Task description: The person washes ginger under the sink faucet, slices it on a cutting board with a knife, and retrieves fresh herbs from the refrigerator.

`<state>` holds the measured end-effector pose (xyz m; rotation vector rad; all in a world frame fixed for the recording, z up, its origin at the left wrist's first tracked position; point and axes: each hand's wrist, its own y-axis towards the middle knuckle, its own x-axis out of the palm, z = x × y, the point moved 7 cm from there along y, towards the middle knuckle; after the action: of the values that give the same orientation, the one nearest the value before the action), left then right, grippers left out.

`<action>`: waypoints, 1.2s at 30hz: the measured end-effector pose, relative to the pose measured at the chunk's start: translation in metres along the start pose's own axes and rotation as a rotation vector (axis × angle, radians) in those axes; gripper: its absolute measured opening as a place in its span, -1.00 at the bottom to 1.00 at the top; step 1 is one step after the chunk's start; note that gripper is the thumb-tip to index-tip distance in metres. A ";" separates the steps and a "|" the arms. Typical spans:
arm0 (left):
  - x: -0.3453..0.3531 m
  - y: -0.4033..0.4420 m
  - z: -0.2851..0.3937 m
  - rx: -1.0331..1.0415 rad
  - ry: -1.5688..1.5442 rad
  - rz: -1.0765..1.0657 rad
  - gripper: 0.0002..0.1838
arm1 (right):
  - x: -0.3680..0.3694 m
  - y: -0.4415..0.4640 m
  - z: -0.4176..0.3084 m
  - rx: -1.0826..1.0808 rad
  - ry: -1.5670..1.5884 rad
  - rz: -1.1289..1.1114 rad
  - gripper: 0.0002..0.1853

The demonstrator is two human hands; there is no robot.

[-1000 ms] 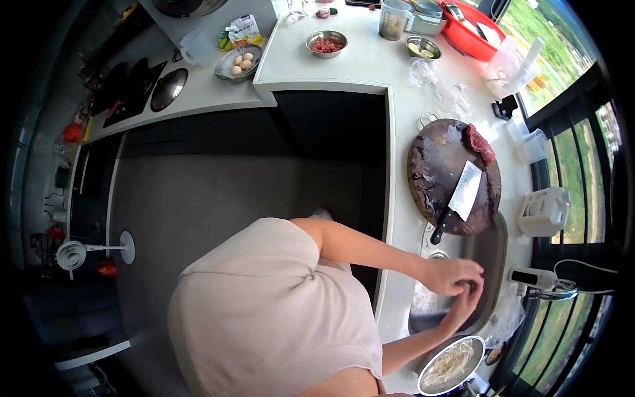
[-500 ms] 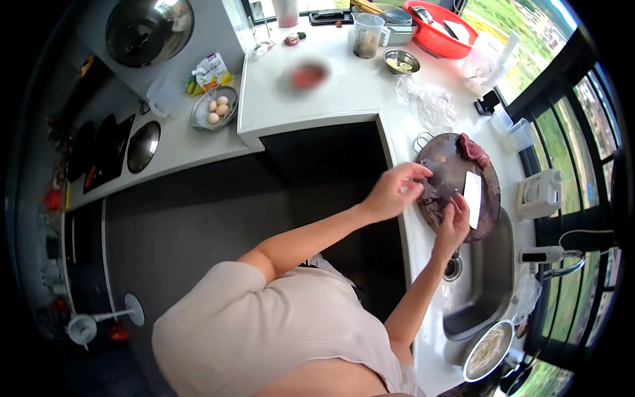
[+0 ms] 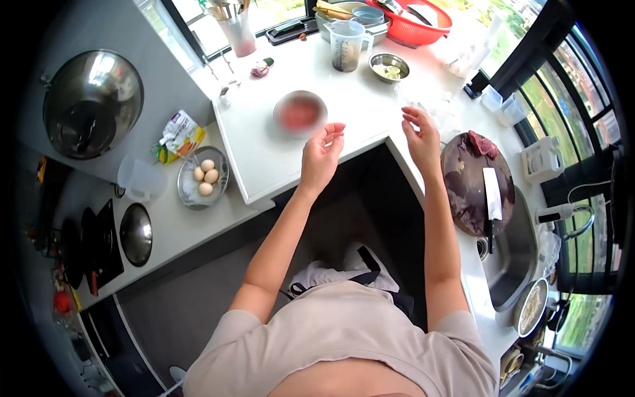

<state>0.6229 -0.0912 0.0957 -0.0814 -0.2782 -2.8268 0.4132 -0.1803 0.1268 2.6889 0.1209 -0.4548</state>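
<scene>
My left hand (image 3: pixel 322 153) is raised near the counter's front edge, fingers loosely curled and apart, holding nothing. Just beyond it stands a metal bowl of red meat (image 3: pixel 299 114), which looks blurred. My right hand (image 3: pixel 421 135) is up at the counter's inner corner, fingers bent and apart, also without anything in it. To its right lies a round dark cutting board (image 3: pixel 463 178), with a piece of raw meat (image 3: pixel 483 144) at its far edge and a cleaver (image 3: pixel 492 194) lying flat on it.
A bowl of eggs (image 3: pixel 206 175) is at left, near a pot lid (image 3: pixel 136 234). Further back stand a measuring jug (image 3: pixel 346 49), a small bowl of slices (image 3: pixel 389 67) and a red basket (image 3: pixel 415 28). The sink (image 3: pixel 514 255) and a white bottle (image 3: pixel 542 160) are at right.
The view has turned toward the left counter. My hands have gone from the sink, past the cutting board, to the counter with the meat bowl, and they are now farther apart.
</scene>
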 end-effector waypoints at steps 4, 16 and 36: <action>-0.005 0.084 -0.010 0.049 0.069 0.002 -0.74 | 0.004 0.101 0.029 -0.089 -0.159 0.014 -0.76; 0.001 0.306 -0.016 0.002 0.041 0.139 -0.76 | 0.044 0.453 0.161 -0.303 -0.668 -0.008 -0.77; -0.034 0.370 -0.047 -0.074 0.017 0.235 -0.78 | 0.088 0.572 0.214 -0.398 -0.968 -0.434 -0.82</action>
<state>0.7647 -0.4376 0.1145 -0.0987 -0.1493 -2.6029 0.5190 -0.7887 0.1300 1.7990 0.4472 -1.5964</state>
